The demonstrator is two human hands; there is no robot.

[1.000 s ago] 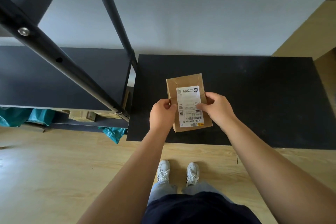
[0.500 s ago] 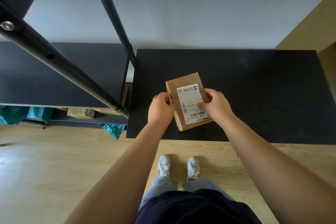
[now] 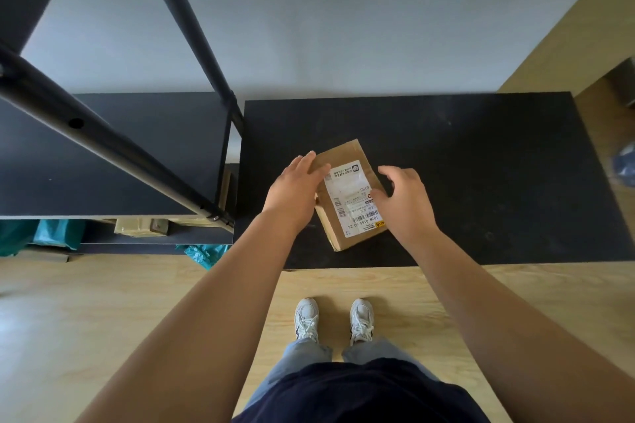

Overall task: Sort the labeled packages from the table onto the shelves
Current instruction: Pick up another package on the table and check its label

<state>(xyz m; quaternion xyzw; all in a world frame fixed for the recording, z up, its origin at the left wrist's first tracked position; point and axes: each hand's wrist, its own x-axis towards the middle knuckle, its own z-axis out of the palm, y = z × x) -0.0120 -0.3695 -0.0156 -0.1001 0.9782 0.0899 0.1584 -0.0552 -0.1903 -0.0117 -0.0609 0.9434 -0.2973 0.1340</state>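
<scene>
Down on the black table [image 3: 481,154], near its front-left part, lies a brown cardboard package [image 3: 347,194], turned askew with its white shipping label [image 3: 354,197] facing up. Left hand [image 3: 295,189] lies flat along the package's left edge, fingers stretched out and close together, palm down, touching the cardboard but not curled around it. Right hand [image 3: 405,197] sits over the package's right side, fingers loosely spread and bent; whether the fingertips press on the label or hover just above it cannot be told. Neither hand has a closed hold.

Left of the table stands a black metal shelf unit [image 3: 103,154], its upper board bare in view. Beneath it, on a lower level, a small taped brown parcel [image 3: 141,227] and teal plastic bags [image 3: 55,233] show partly. Person stands on pale wooden floor [image 3: 103,319], white sneakers [image 3: 335,319] just in front of the table edge.
</scene>
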